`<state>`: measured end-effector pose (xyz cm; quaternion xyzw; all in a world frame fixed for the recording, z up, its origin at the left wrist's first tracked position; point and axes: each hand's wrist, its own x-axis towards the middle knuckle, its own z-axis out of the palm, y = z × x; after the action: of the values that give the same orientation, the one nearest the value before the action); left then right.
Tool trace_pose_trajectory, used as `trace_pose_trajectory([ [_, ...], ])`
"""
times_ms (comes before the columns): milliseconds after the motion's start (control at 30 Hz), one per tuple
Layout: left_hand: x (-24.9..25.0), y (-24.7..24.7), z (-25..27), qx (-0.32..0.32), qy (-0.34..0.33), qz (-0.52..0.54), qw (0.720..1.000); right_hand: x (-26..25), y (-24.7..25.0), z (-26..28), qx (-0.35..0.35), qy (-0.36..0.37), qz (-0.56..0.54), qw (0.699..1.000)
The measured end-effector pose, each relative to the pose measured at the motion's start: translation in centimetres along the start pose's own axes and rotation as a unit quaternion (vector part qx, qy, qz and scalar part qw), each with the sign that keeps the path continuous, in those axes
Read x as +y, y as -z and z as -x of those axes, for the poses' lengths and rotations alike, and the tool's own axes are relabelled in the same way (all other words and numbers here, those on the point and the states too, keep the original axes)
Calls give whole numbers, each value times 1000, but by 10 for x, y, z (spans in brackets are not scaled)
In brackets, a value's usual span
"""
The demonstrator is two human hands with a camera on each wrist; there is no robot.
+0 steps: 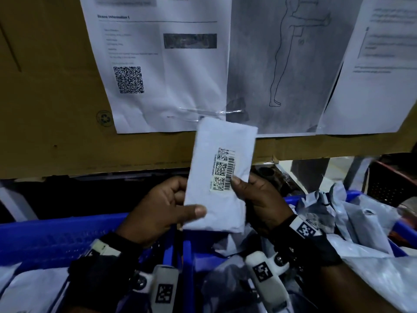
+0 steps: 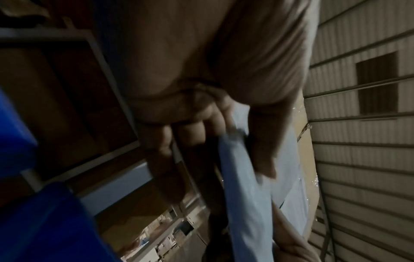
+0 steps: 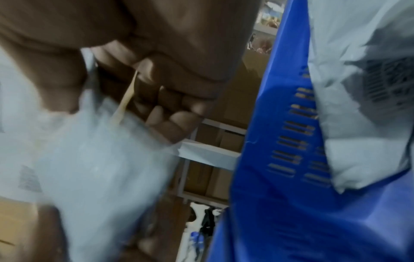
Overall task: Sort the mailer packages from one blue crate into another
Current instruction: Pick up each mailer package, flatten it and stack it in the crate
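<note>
A white mailer package (image 1: 220, 159) with a barcode label (image 1: 223, 169) stands upright in front of me, held by both hands above the gap between two blue crates. My left hand (image 1: 171, 206) pinches its lower left edge, thumb on the front. My right hand (image 1: 252, 195) grips its right edge, thumb by the label. In the left wrist view the mailer (image 2: 244, 186) runs edge-on past the curled fingers (image 2: 190, 131). The right wrist view shows the mailer (image 3: 94, 156), blurred, under the thumb.
The left blue crate (image 1: 56, 236) holds white mailers (image 1: 31, 290). The right blue crate (image 1: 404, 227) is heaped with grey mailers (image 1: 361, 224). A cardboard wall (image 1: 49, 109) with taped paper sheets (image 1: 158, 64) stands close behind. A dark red crate (image 1: 388, 179) is at far right.
</note>
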<state>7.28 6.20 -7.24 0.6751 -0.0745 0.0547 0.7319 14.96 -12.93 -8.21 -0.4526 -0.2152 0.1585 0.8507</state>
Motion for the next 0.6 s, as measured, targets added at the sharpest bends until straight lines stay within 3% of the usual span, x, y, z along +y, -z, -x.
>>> trace_pose_trajectory([
  [67,1,0,3,-53,26,-12,998,-4,-2,1,-6,5,-26,1000],
  [133,4,-2,5,-65,17,13,998,-7,-3,4,-23,9,-14,1000],
  [233,12,-8,7,4,-12,92,996,-7,-1,7,-30,23,121,992],
  [333,16,-11,8,89,-48,116,988,-3,1,9,-49,31,260,964],
  [500,22,-12,5,152,-71,140,976,-17,5,8,-32,40,288,956],
  [600,25,-10,2,173,-102,203,958,-22,16,3,-10,21,226,974],
])
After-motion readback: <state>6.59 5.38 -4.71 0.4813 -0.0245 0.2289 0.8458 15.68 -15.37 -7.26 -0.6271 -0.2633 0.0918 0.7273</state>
